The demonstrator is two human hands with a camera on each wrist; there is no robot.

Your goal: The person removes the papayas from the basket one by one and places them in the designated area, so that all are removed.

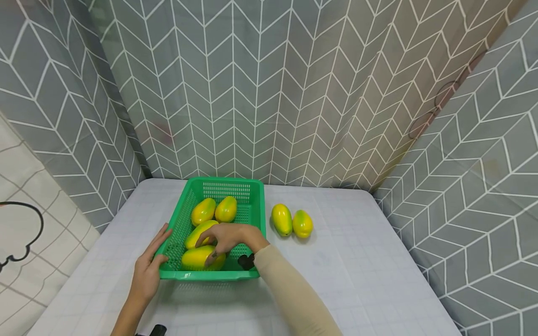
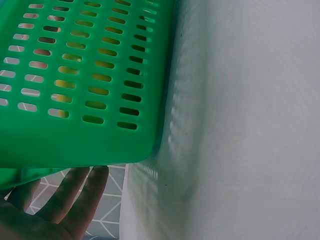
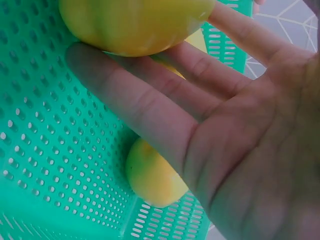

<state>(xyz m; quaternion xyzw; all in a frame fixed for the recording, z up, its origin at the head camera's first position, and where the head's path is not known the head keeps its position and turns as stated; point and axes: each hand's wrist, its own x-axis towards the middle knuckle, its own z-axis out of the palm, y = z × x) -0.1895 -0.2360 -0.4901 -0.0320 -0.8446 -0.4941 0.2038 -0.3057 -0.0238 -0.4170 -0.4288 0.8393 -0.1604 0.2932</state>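
A green plastic basket stands on the table with several yellow-green mangoes inside. My left hand grips the basket's left rim near the front corner; in the left wrist view its fingers reach under the rim. My right hand is down in the basket, its fingers and thumb around the front mango. Just behind that one lies another mango. In the right wrist view the fingers lie along the underside of the held mango. Two mangoes sit toward the basket's back.
To the right of the basket, two more mangoes lie side by side on the white-covered table. Grey patterned curtains hang behind and at the sides. A small black object shows at the bottom edge.
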